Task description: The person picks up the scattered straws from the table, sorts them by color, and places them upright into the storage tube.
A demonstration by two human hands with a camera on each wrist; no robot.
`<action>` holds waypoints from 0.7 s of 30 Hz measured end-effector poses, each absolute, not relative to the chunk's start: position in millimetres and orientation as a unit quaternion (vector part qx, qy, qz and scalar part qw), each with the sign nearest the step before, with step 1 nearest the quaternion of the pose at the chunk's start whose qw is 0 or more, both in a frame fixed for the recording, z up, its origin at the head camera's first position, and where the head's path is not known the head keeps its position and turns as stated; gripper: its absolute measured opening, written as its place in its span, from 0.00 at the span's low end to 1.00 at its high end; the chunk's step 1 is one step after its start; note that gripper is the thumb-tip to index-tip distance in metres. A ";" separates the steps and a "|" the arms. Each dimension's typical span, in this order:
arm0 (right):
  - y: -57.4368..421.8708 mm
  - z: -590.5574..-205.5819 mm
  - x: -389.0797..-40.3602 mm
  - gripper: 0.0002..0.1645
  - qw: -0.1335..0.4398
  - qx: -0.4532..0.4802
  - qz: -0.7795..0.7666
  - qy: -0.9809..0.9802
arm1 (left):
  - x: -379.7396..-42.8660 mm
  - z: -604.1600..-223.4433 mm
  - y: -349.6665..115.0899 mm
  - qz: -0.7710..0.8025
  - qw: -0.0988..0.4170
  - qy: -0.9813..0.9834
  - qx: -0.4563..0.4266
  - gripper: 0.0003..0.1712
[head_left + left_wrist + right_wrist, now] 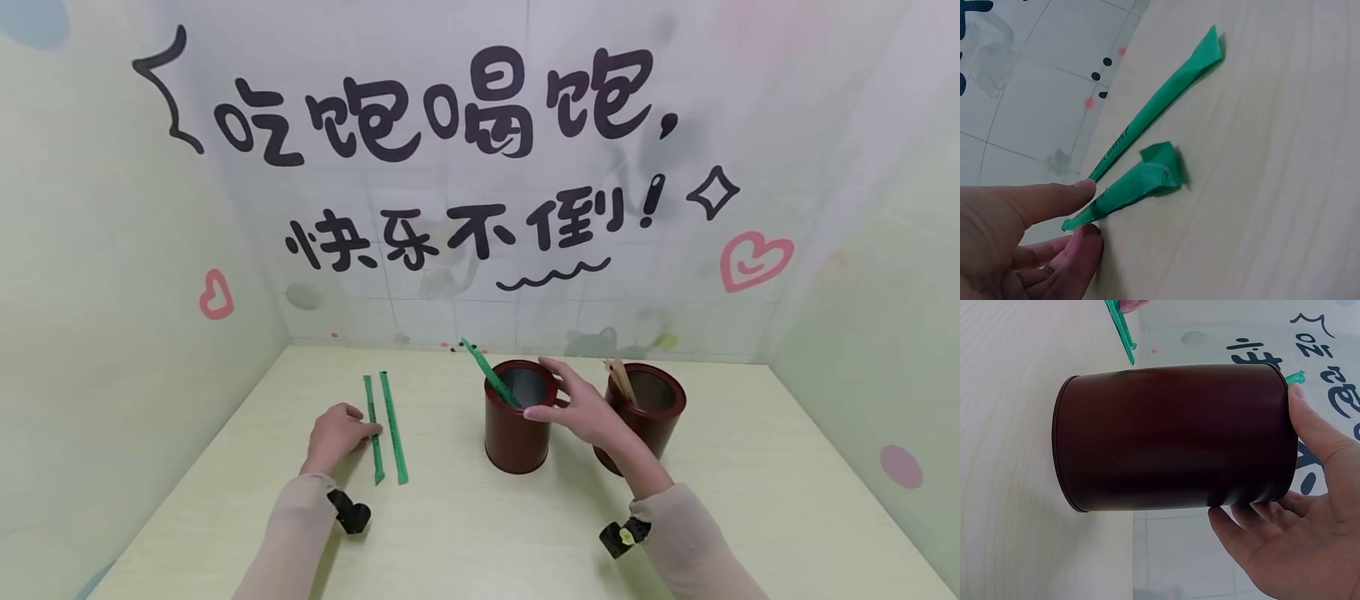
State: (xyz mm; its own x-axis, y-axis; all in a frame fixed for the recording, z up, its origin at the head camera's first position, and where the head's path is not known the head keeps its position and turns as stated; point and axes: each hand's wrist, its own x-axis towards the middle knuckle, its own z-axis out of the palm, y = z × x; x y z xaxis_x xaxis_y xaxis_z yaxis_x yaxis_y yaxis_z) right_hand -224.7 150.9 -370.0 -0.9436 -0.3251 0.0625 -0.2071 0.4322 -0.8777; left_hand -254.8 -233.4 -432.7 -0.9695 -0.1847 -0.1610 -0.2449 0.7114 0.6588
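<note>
On the left of the table lie two green paper-wrapped straws. My left hand (339, 435) has thumb and fingers on either side of the left straw (373, 442), pinching it near the middle; the right straw (393, 429) lies just beside it. In the left wrist view the pinched straw (1141, 184) points away from the fingertips. My right hand (581, 408) grips the upper rim of a dark red-brown canister (517, 437), thumb on the near side and fingers behind. Another green wrapped straw (483, 367) leans inside that canister, its top sticking out.
A second dark red canister (660, 417) stands to the right, partly hidden by the right hand and forearm, with several light-brown sticks (621, 382) in it. A printed curtain wall (450, 317) rises behind the pale table (465, 533).
</note>
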 end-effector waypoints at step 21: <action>151.0 -368.0 -224.3 0.52 0.059 -0.157 -0.509 0.844 | -255.1 -409.3 -227.9 0.477 -0.033 0.874 -0.083 0.21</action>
